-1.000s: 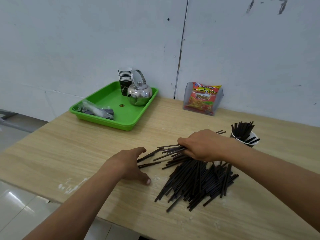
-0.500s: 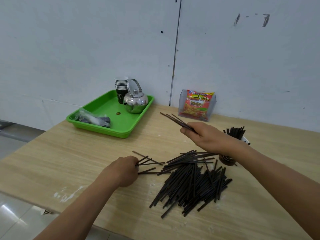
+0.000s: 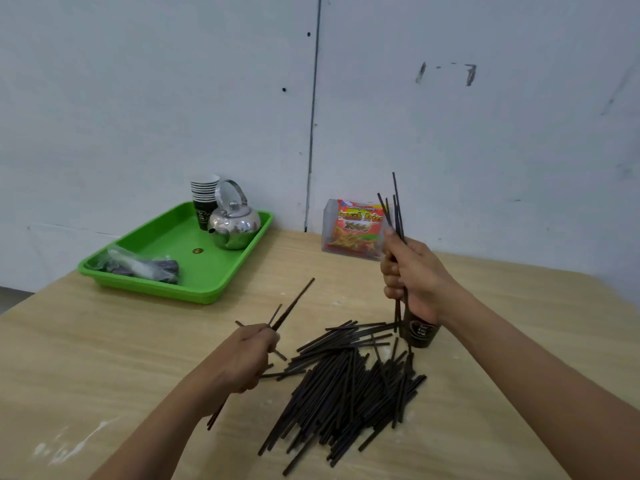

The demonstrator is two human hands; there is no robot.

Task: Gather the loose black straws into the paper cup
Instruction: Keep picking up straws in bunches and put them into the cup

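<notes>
Loose black straws (image 3: 346,386) lie heaped on the table (image 3: 104,358) nearest me. Just left of the heap, my left hand (image 3: 247,355) curls its fingers round a few slanting straws (image 3: 294,303). Farther back, my right hand (image 3: 412,275) fists an upright bundle (image 3: 396,209) above the paper cup (image 3: 419,332), which touches the heap's far edge.

Left forearm (image 3: 166,420) and right forearm (image 3: 519,368), 2 in all, are bare from wrist to frame edge. The left grip (image 3: 247,355) and right grip (image 3: 412,275) are bare too, with rounded knuckles; the right thumb (image 3: 390,237) has a short, plain nail
</notes>
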